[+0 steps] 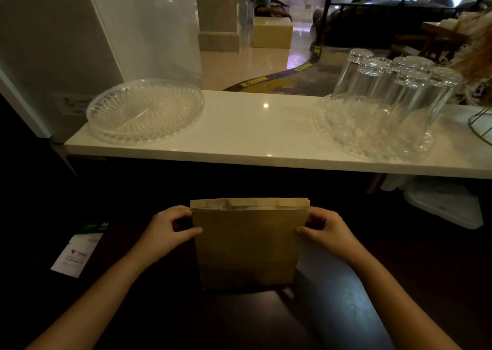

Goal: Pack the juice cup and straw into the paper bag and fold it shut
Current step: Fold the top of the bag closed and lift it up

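Paper bag (246, 243) upright on dark worktop (266, 320) near its front edge, top folded over, left hand (170, 228) and right hand (326, 230) pinching the bag's upper side edges, cup and straw unseen, glasses (394, 94) on white ledge (253, 128) behind.

Dim, shadowed foreground; daylight from the far windows glares off the white counter (266, 126); wide-angle edges bend.

I see a plain brown paper bag (246, 243) on a near-black surface (239, 320) — beyond it a white ledge (255, 134) carrying a clear plate (145, 111) with a ribbed, radiating pattern.
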A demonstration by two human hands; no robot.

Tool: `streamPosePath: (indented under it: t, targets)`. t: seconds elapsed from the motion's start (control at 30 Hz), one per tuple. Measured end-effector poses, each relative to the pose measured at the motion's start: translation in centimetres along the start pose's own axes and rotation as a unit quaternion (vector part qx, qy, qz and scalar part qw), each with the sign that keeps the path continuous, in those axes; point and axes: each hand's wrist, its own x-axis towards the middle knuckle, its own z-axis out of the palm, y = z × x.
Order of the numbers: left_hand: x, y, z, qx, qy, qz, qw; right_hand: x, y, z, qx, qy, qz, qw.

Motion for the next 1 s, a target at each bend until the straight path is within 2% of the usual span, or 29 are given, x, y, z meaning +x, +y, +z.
streamPosePath:
  t: [0.17,0.37,0.53,1.0]
  targets:
    - [-0.1,-0.2,1.1,-0.005,0.070,-0.026,0.997,0.1,0.0,1.0,-0.025,0.068,0.012,0.997]
    - [1.4,2.4,-0.1,-0.059,0.091,-0.026,0.994,0.9,-1.2,-0.2,0.032,0.089,0.040,0.995]
    - [4.7,6.1,-2.9,-0.121,0.133,-0.015,0.984,3.3,-5.5,-3.2,0.072,0.118,0.035,0.990]
    - [16.6,18.9,-13.1,-0.204,0.136,0.131,0.961,12.0,-20.4,-13.4,0.070,0.174,-0.096,0.978]
